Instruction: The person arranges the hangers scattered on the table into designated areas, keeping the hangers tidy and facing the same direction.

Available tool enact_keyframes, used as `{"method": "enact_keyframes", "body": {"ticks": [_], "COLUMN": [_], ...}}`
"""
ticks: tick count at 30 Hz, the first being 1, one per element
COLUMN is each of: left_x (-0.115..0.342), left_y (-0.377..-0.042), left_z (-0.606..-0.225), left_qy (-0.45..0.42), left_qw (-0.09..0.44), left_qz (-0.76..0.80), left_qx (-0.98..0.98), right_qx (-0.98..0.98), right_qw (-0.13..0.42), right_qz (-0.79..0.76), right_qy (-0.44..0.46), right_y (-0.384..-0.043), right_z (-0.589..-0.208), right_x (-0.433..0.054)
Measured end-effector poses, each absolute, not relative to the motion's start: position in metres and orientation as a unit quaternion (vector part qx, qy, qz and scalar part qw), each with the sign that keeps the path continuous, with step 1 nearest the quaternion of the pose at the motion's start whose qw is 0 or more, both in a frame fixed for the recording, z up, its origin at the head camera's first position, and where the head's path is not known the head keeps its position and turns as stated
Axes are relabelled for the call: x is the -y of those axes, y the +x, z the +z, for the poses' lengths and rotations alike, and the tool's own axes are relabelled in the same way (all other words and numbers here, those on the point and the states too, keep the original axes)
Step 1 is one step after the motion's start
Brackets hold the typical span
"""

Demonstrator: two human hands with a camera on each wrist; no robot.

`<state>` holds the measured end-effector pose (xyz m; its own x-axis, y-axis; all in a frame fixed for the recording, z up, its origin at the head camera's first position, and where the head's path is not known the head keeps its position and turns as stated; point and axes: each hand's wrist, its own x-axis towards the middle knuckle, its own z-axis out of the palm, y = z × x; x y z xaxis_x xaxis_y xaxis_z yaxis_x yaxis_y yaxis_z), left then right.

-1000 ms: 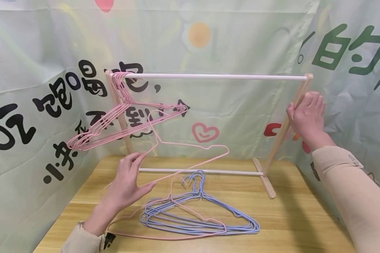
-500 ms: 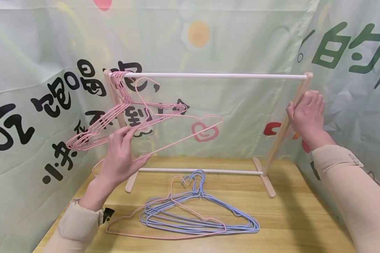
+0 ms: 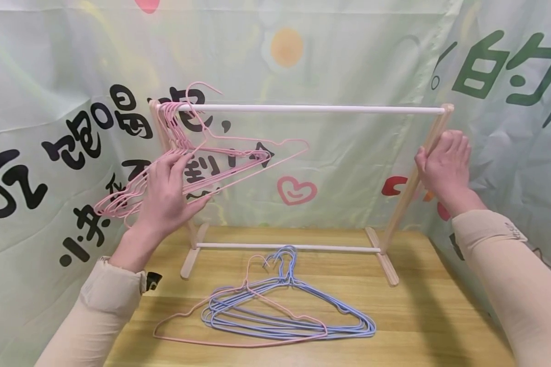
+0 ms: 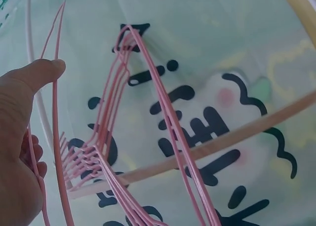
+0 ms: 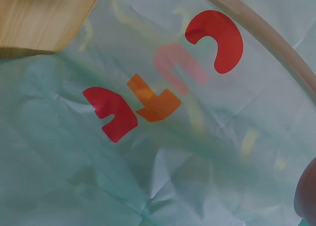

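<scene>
Pale green printed cloth [image 3: 349, 61] is covering the back and both sides of the frame, and your wooden desk [image 3: 372, 352] is stretching across the bottom. White and straight, the rail [image 3: 330, 108] is running through the upper middle, with a row of pink hangers [image 3: 172, 127] hanging bunched at its left end. Left of centre, your left hand [image 3: 163, 192] is pinching a separate pink hanger [image 3: 205, 131] between thumb and fingers; its hook is showing above the rail, just beside the hung row, and you cannot tell whether the two are touching. From the left wrist, your thumb [image 4: 45, 73] is lying against the wire at upper left. Toward the right edge of the head view, your right hand [image 3: 446, 164] is gripping the wooden post [image 3: 403, 204], its fingers closing around the wood. Lower centre, blue hangers [image 3: 290, 282] are lying in an overlapping pile on the desk, and a loose pink hanger [image 3: 246, 287] is lying partly across them, reaching out toward the lower left.
</scene>
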<state>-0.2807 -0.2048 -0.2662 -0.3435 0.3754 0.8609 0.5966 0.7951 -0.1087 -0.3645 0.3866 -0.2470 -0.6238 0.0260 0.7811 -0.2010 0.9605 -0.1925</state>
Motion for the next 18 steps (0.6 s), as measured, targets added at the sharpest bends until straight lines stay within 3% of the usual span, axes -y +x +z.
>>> {"method": "enact_keyframes", "body": {"ticks": [18], "left_x": [0.229], "left_y": [-0.313], "left_z": [-0.286], "left_qy": [-0.274], "left_qw": [0.490], "left_qz": [-0.098], "left_qx": [0.822], "right_qx": [0.889], "right_qw": [0.438], "right_qz": [0.126], "right_qy": [0.054], "right_y": [-0.366], "right_z": [-0.248], "right_x": [-0.388]}}
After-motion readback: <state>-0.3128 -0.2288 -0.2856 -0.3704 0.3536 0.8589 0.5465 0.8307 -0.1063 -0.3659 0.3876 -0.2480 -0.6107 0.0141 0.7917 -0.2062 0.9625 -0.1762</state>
